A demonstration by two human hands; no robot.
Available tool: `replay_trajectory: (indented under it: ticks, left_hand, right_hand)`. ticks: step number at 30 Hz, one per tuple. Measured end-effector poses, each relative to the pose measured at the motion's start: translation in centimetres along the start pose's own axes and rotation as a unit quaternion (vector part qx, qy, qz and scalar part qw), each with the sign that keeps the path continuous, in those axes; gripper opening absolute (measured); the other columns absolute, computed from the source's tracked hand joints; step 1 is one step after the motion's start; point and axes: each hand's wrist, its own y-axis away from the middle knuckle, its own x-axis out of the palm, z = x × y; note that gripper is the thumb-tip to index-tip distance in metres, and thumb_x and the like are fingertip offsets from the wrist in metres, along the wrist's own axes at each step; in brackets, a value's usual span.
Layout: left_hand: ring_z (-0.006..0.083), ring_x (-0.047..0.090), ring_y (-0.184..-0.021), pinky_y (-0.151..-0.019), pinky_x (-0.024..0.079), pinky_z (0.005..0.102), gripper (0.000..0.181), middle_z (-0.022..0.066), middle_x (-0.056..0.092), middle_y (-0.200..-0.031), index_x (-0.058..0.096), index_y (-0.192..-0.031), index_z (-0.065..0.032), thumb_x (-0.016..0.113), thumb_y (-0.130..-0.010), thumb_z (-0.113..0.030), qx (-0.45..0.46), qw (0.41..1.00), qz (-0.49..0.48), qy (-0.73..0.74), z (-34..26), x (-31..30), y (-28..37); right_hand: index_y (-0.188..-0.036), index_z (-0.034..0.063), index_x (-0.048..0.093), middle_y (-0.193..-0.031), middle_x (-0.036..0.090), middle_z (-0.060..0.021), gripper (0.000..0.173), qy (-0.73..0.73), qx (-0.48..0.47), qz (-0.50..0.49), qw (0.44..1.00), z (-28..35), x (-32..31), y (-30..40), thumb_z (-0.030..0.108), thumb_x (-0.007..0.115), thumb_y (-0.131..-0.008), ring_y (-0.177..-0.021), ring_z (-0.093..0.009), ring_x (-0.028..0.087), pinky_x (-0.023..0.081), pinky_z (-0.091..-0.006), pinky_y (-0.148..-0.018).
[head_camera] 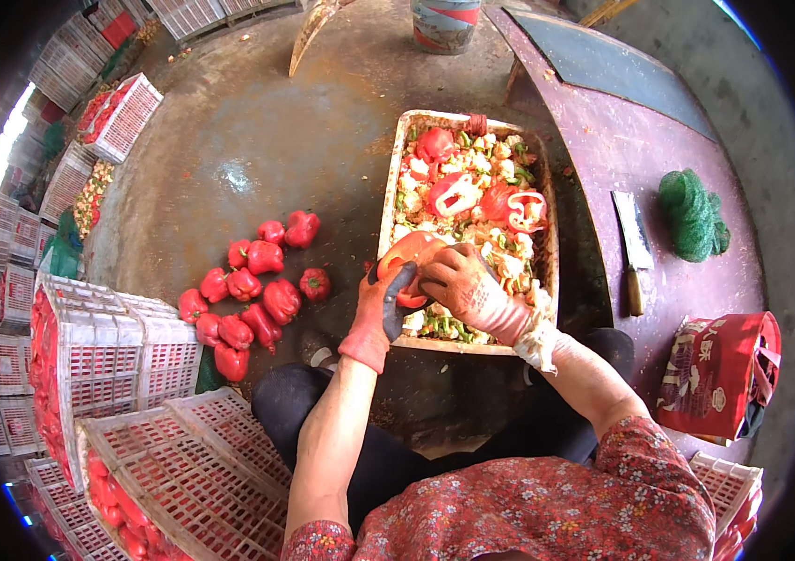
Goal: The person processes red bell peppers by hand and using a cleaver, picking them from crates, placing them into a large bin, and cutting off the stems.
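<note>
Both my hands wear orange work gloves, the left one with a dark coating on the thumb side. My left hand (376, 305) grips a red bell pepper (409, 254) from its near left side. My right hand (463, 287) is on the same pepper from the right, its fingers curled at the pepper's edge and partly hiding it. The pepper is over the near left part of a stained tray (390, 203). In the tray lie pepper cores with seeds and green stems (510, 263), a cut red pepper piece (452, 194) and a pepper ring (527, 211).
Whole red bell peppers (280, 301) lie on the floor at left. Plastic crates (99, 350) of peppers stand near my left leg. On the purple table (580, 126) at right are a cleaver (631, 235), green netting (688, 217) and a red bag (717, 379). A bucket (445, 26) stands ahead.
</note>
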Motion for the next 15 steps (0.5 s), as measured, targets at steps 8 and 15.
replay_trajectory:
  ticks: [8, 15]
  left_hand:
    - [0.0133, 0.062, -0.089, -0.079, 0.052, 0.0263, 0.029, 0.0072, 0.065, -0.101, 0.061, -0.111, -0.0018, 0.07, -0.084, -0.006, 0.197, 0.965, -0.058, -0.164, 0.5, 1.2, 0.7]
    - [0.0109, 0.059, -0.094, -0.084, 0.048, 0.0253, 0.026, 0.0044, 0.064, -0.104, 0.063, -0.112, 0.0, 0.065, -0.088, -0.009, 0.154, 0.981, -0.033, -0.113, 1.4, 1.6, 1.8]
  right_hand:
    - [-0.139, 0.0003, 0.035, -0.136, 0.045, -0.0187, 0.077, -0.415, 0.315, -0.134, 0.843, -1.6, -1.2, 1.5, 0.012, 0.077, -0.076, -0.128, -0.028, 0.043, 0.036, -0.0374, -0.107]
    - [-0.134, 0.0024, 0.044, -0.114, 0.059, -0.004, 0.054, -0.539, 0.348, -0.043, 0.766, -1.1, 0.1, 1.2, 0.005, 0.067, -0.084, -0.102, -0.009, 0.053, 0.046, -0.0273, -0.091]
